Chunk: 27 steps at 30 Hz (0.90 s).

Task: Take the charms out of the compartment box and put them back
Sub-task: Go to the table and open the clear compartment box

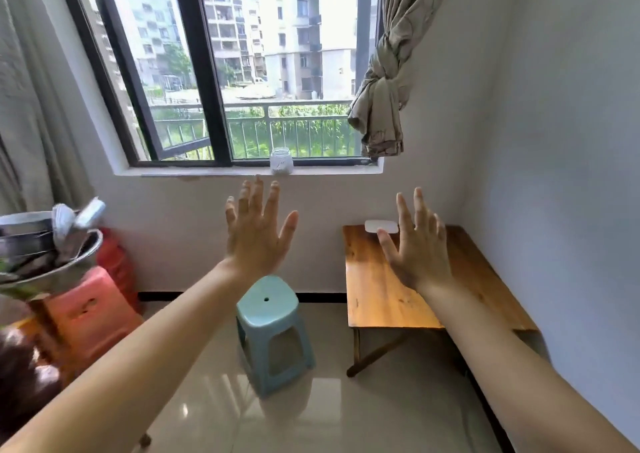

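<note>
Evidently nothing has been picked up yet: the person holds both arms straight out at chest height, backs of the hands toward the camera. The left hand (257, 234) is spread wide with fingers fanned and empty, raised in front of the white wall below the windowsill. The right hand (415, 244) is likewise open and empty, fingers apart, and from this view it overlaps the far end of the low wooden bench (377, 290), though it appears to hover in the air and not to touch it. The pose reads as a display of bare hands before work starts, not as a reach. The task's thing, the compartment box (380, 226), is most likely the small white rounded case lying flat at the bench's far edge against the wall, just left of the right hand's thumb; it looks closed, and no charms can be seen, so they are presumably inside. It sits alone on the bench, which leaves bare wood in front of it for laying charms out. A pale blue stool (268, 317) stands on the tiled floor just left of the bench, probably the seat for the job. A glass jar (281, 161) rests on the sill, and stacked metal bowls (45, 244) sit on a red stool (90, 310) at far left, both well apart from the work.
</note>
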{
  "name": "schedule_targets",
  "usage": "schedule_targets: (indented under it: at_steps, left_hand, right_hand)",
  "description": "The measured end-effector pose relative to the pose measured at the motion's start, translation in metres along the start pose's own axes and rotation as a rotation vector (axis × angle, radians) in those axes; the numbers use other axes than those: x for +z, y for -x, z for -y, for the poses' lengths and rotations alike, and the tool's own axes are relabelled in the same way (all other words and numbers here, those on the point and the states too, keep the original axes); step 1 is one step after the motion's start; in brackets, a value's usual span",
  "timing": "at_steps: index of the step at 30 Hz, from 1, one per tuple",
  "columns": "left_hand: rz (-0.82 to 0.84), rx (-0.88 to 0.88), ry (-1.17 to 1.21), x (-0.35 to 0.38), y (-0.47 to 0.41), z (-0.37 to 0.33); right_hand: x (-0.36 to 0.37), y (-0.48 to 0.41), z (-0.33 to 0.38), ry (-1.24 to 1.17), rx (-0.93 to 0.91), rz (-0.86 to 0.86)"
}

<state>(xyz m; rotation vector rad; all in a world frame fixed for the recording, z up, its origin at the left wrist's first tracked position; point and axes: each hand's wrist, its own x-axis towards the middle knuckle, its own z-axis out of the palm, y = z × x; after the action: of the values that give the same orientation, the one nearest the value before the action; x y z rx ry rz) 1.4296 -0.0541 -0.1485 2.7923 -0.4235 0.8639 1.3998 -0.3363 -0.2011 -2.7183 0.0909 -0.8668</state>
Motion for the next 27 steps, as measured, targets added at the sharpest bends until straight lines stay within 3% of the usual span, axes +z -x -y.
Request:
schedule_targets:
  at_steps: [12, 19, 27]
  left_hand:
    - [-0.023, -0.032, 0.036, 0.141, -0.199, 0.076]
    - [0.038, 0.137, 0.15, 0.277, -0.328, 0.109]
    - [0.206, 0.465, 0.286, 0.396, -0.455, 0.082]
  right_hand:
    - [0.144, -0.217, 0.008, -0.047, -0.089, 0.026]
    - [0.232, -0.314, -0.028, 0.056, 0.046, -0.03]
    - [0.28, -0.369, -0.087, 0.233, 0.413, -0.06]
